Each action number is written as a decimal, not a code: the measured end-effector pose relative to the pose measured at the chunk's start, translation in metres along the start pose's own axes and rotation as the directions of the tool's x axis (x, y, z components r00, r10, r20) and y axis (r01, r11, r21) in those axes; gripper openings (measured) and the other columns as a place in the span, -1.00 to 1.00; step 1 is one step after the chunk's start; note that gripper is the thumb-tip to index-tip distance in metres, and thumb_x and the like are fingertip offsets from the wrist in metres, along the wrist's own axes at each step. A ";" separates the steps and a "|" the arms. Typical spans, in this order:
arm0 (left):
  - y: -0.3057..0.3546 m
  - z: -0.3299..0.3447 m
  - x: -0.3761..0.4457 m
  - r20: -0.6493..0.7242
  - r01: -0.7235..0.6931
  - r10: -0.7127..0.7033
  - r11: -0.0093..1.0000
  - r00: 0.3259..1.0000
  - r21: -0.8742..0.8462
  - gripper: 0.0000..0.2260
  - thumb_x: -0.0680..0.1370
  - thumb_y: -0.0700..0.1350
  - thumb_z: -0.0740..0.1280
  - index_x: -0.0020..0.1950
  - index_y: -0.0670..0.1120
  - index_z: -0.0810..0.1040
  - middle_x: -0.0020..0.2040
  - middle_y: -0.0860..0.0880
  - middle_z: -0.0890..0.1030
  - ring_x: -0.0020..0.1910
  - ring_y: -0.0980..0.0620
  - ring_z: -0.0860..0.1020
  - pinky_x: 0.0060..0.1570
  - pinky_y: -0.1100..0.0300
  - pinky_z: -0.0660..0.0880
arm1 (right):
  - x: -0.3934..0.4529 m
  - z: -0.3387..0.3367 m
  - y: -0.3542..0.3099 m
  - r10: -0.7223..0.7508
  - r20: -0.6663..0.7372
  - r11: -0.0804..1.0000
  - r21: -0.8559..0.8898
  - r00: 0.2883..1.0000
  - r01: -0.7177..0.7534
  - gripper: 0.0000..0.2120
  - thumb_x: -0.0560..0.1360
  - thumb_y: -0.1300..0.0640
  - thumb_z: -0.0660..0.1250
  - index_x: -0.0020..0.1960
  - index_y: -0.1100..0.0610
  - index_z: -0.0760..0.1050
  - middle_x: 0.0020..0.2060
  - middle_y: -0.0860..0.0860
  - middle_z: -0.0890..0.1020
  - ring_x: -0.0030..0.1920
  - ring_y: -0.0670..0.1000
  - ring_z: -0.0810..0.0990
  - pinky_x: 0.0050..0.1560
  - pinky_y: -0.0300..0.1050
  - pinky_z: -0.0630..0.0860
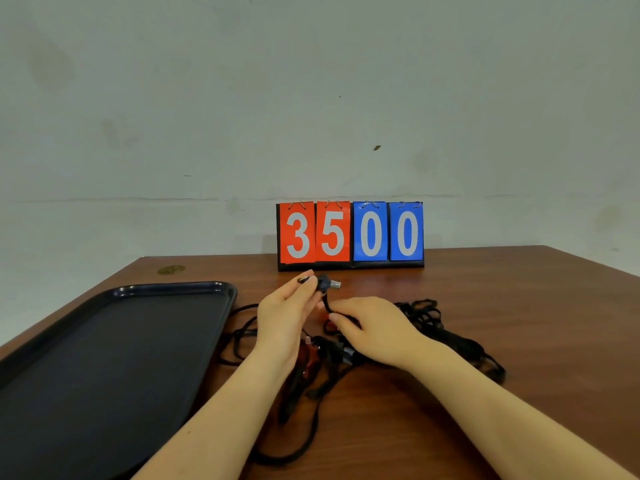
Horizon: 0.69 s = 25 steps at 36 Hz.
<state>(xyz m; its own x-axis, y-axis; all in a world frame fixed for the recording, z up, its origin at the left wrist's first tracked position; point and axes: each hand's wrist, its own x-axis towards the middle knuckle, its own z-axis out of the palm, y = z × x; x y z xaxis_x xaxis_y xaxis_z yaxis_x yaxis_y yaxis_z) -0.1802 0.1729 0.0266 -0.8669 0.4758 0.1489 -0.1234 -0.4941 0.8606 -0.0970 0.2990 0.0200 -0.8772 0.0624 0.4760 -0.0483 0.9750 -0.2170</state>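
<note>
A tangle of black lanyard straps [446, 327] lies on the wooden table [519, 306], spreading from beside the tray to the right of my hands. My left hand [284, 317] is raised a little and pinches the clip end of one lanyard [327, 284], a dark fitting with a small metal clasp. My right hand [370, 327] pinches the same strap just below that clip. More metal clasps [346, 353] and something reddish [308, 355] lie under my wrists, partly hidden.
A large dark tray [121, 341] with nothing in it sits on the left of the table, close to the straps. A flip scoreboard [349, 235] reading 35 and 00 stands at the back edge against a pale wall.
</note>
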 end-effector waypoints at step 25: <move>0.011 0.004 -0.015 0.402 0.005 -0.084 0.981 0.912 0.194 -0.80 0.56 -0.23 0.30 0.14 -0.06 0.62 0.04 -0.04 0.70 0.07 0.03 0.65 -0.04 0.26 0.59 | 0.002 -0.031 0.011 0.333 -0.223 0.791 0.595 0.916 -0.142 -0.83 0.56 0.07 0.29 -0.19 -0.01 0.59 -0.29 -0.11 0.64 -0.20 -0.22 0.58 -0.14 -0.43 0.46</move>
<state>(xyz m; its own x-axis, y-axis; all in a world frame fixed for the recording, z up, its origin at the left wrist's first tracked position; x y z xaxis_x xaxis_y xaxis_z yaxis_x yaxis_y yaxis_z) -0.1664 0.1638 0.0357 -0.5858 0.7677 0.2596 -0.0316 -0.3417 0.9393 -0.0850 0.3164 0.0448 -0.7130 0.4294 0.5544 -0.1980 0.6351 -0.7466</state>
